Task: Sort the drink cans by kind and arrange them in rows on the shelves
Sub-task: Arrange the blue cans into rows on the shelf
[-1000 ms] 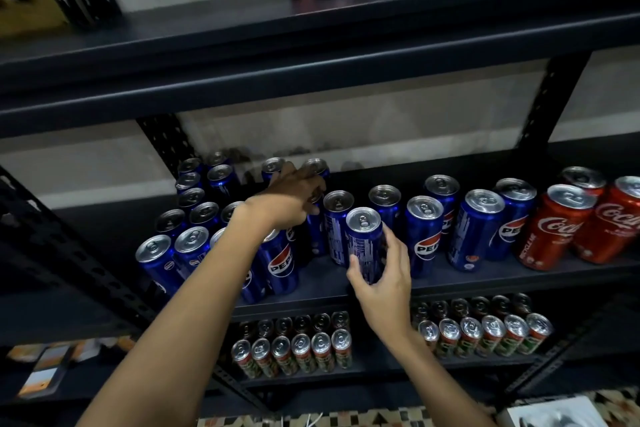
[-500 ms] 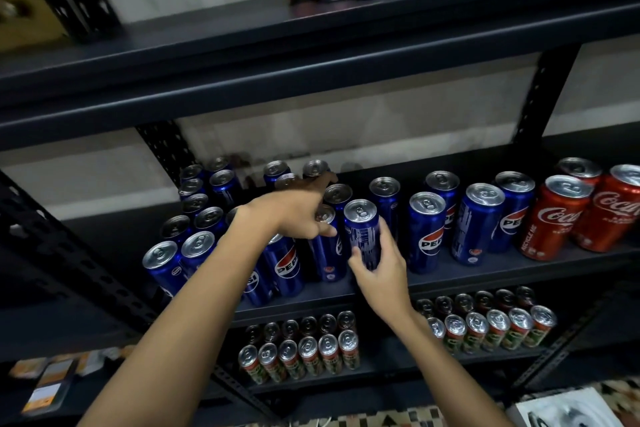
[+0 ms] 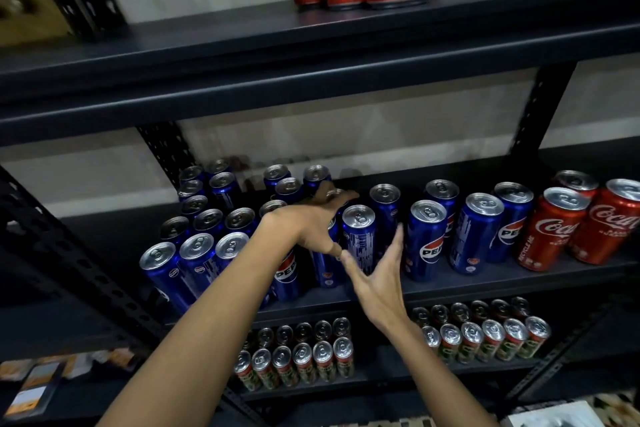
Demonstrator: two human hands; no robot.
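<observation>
The right hand (image 3: 375, 276) is spreading wide, fingers straight, just beside an upright blue Pepsi can (image 3: 359, 236) on the middle shelf (image 3: 485, 279). The left hand (image 3: 313, 220) is resting flat against neighbouring Pepsi cans (image 3: 214, 236) left of it.

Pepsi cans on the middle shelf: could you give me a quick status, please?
Left hand flat against blue cans. Right hand open beside front can. Nothing blocking.

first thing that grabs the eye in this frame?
The two bare arms reaching into the middle shelf: the left hand rests over the blue Pepsi cans, the right hand is spread beside one blue can. Red Coca-Cola cans stand out at the shelf's right end.
</observation>
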